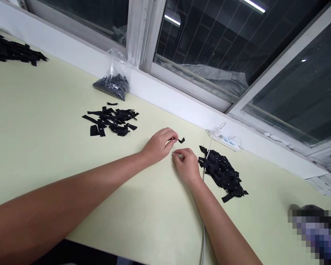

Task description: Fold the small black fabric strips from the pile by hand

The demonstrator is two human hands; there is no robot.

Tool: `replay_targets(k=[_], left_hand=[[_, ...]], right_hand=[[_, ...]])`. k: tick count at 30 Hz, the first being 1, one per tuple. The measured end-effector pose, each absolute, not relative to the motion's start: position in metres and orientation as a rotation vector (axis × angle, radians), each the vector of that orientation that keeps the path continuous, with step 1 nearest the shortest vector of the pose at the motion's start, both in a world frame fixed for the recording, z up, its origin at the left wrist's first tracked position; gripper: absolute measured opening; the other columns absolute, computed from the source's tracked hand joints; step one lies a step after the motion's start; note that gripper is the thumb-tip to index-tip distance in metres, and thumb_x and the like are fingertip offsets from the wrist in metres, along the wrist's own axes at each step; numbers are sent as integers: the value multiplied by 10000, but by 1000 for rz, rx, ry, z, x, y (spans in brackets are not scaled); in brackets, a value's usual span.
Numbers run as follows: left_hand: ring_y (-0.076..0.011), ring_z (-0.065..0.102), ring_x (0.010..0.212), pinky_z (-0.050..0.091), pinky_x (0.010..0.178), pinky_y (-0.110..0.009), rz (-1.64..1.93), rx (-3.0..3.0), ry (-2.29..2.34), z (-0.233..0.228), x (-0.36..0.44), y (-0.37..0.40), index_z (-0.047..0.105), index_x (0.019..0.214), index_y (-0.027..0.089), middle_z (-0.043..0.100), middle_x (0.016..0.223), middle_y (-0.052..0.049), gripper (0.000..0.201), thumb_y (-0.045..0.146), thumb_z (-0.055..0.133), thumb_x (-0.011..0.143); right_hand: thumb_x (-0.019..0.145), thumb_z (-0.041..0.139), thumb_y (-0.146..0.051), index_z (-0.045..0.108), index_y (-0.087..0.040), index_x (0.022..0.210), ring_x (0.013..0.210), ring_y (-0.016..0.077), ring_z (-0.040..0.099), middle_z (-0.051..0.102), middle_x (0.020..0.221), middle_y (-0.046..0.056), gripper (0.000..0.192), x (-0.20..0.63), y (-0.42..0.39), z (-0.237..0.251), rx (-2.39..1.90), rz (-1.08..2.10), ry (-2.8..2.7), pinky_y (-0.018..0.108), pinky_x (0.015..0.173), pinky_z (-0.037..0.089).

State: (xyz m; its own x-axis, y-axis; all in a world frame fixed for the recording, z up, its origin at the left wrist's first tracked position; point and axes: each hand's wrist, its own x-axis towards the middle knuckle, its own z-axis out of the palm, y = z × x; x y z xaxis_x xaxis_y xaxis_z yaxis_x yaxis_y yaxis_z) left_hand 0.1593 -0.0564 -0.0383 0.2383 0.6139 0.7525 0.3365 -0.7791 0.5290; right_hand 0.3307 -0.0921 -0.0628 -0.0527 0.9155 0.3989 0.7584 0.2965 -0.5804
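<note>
My left hand pinches a short black fabric strip, whose free end sticks out to the right of the fingertips. Just below and to the right, my right hand has its thumb and forefinger pressed together; a tiny pale bit seems to show at the tips, too small to name. A heap of black strips with small light marks lies right beside the right hand. Farther left, a looser pile of black strips is spread on the pale green table.
A clear plastic bag with dark pieces leans by the wall. More black strips lie at the far left. A white cable runs across the table to a power strip. A pixelated shape is at the right edge.
</note>
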Motion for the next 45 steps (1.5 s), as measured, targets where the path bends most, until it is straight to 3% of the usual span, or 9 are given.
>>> replay_targets(k=[10,16,20,28,35,45], left_hand=[[-185,594,908,468,828,-337,1475,2336,919,-41,160,-55,593,919,195,655,938,-33,144,103,481,922],[-176,598,882,464,807,-325,1432,2303,958,-40,160,-56,593,903,196,650,923,-21,128,115,494,919],[-176,601,885,461,805,-320,1408,2290,979,-40,160,-55,596,897,197,649,922,-19,126,122,497,916],[-193,608,888,440,817,-348,1202,2375,1097,-45,159,-52,627,911,201,686,927,-19,115,157,522,903],[-208,625,975,431,863,-366,1079,2501,897,-49,161,-52,652,966,212,709,999,-25,138,185,522,925],[-182,636,854,482,763,-310,1131,2245,914,-46,163,-54,685,885,210,694,910,-20,114,213,571,882]], right_hand=[[864,603,-256,664,-204,828,904,237,604,625,967,72,88,327,-87,-63,-1622,298,-1872,383,844,459],[866,568,-236,585,-216,811,851,224,584,625,915,60,61,327,-90,-62,-1590,302,-1919,360,786,446],[883,536,-250,554,-231,874,702,187,554,633,799,6,28,324,-94,-60,-1537,400,-1893,317,666,407],[867,589,-373,564,-204,1000,736,167,564,684,928,40,217,333,-92,-52,-1417,269,-1377,308,696,433],[855,585,-360,553,-225,1019,757,171,570,687,940,34,215,328,-92,-59,-1378,413,-1478,309,706,457],[840,615,-391,530,-223,1008,671,139,540,664,912,27,252,327,-90,-62,-1298,577,-1374,270,606,456]])
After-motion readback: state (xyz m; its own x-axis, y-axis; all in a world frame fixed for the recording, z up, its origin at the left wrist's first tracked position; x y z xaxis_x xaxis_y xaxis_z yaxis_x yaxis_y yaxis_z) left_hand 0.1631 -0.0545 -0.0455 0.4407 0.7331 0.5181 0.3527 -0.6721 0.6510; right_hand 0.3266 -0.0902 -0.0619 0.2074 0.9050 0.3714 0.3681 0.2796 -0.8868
